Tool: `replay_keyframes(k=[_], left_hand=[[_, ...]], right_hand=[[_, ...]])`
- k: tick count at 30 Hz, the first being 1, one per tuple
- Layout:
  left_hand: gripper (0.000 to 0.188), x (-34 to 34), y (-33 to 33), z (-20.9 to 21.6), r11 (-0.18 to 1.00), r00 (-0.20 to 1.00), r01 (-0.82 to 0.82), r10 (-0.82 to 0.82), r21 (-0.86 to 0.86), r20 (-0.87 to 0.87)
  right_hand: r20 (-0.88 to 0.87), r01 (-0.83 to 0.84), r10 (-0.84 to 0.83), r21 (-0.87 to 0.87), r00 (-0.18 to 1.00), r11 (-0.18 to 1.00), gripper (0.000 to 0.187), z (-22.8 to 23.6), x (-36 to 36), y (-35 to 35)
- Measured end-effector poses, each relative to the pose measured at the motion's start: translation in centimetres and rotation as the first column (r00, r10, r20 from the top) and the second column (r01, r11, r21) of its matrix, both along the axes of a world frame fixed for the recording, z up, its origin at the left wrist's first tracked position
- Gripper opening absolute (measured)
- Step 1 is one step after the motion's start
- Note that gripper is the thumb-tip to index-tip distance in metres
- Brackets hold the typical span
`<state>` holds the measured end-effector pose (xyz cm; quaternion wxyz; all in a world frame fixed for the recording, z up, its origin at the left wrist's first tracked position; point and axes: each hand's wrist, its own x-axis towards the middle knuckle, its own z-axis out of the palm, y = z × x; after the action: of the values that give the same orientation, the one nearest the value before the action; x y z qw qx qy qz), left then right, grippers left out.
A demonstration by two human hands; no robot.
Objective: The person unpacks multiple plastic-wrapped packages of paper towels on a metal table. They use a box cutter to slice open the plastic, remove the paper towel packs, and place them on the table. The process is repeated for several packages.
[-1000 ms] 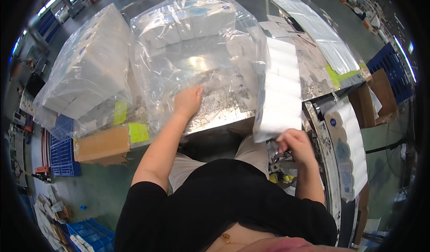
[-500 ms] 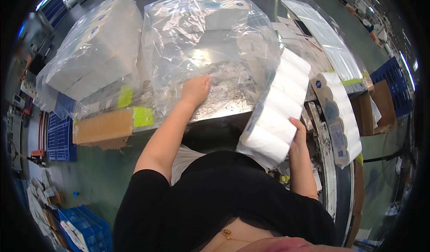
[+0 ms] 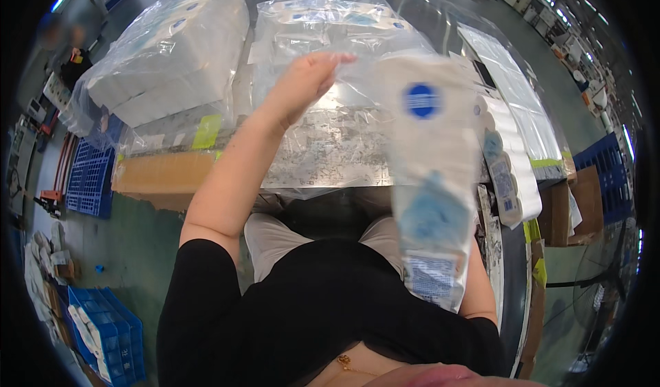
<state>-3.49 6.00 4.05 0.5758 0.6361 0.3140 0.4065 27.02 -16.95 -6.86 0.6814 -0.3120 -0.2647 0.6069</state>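
Note:
A long wrapped pack of white paper rolls (image 3: 436,153), blurred by motion, stands tilted up before my right side, its printed face with a blue round mark turned toward me. Behind it my right forearm (image 3: 479,284) runs up; the pack hides that hand, which holds it. My left hand (image 3: 307,84) is raised over the table, its fingers closed on the edge of a large clear plastic bag (image 3: 364,78). Deeper inside this bag, similar packs (image 3: 330,23) lie in rows.
To the left, a filled clear bag of packs (image 3: 172,57) rests on the worn metal table (image 3: 330,146). Another roll pack (image 3: 507,167) stands at the right, beside a stack of flat plastic bags (image 3: 509,78). A cardboard strip (image 3: 161,177) covers the table's front left edge.
The pack in my right hand has swung upward and turned, from its white side to its printed face. My left hand has risen and moved farther away with the bag's edge.

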Motion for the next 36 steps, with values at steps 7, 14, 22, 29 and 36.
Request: replay_keyframes(k=[7, 14, 22, 29, 36], left_hand=[[0.033, -2.4, -6.5, 5.3, 0.897, 0.994, 0.101, -0.070, 0.429, -0.089], [0.035, -3.2, -10.2, 6.2, 0.871, 0.975, 0.215, -0.165, 0.442, -0.148], [0.030, 2.6, -9.1, 2.8, 0.851, 0.934, 0.351, -0.286, 0.390, -0.215], [0.031, 4.6, -7.0, -6.4, 0.858, 0.802, 0.469, -0.315, 0.209, -0.507], [0.034, 1.0, 0.4, -18.8, 0.859, 0.702, 0.043, 0.338, 0.511, -0.627]], right_hand=[[-0.050, -0.149, 0.140, -0.274, 0.989, 0.950, 0.055, -4.0, -4.3, 2.6], [-0.036, -0.207, 0.205, -0.271, 0.978, 0.940, 0.052, -5.3, -4.4, 5.3], [-0.027, -0.263, 0.263, -0.221, 0.964, 0.939, 0.052, -5.3, -6.6, 27.9], [0.711, -0.447, 0.256, 0.092, 0.656, 0.890, 0.052, -1.6, -6.9, 24.2], [0.770, -0.370, 0.530, -0.404, 0.356, 0.836, 0.038, 0.4, 4.5, 10.3]])
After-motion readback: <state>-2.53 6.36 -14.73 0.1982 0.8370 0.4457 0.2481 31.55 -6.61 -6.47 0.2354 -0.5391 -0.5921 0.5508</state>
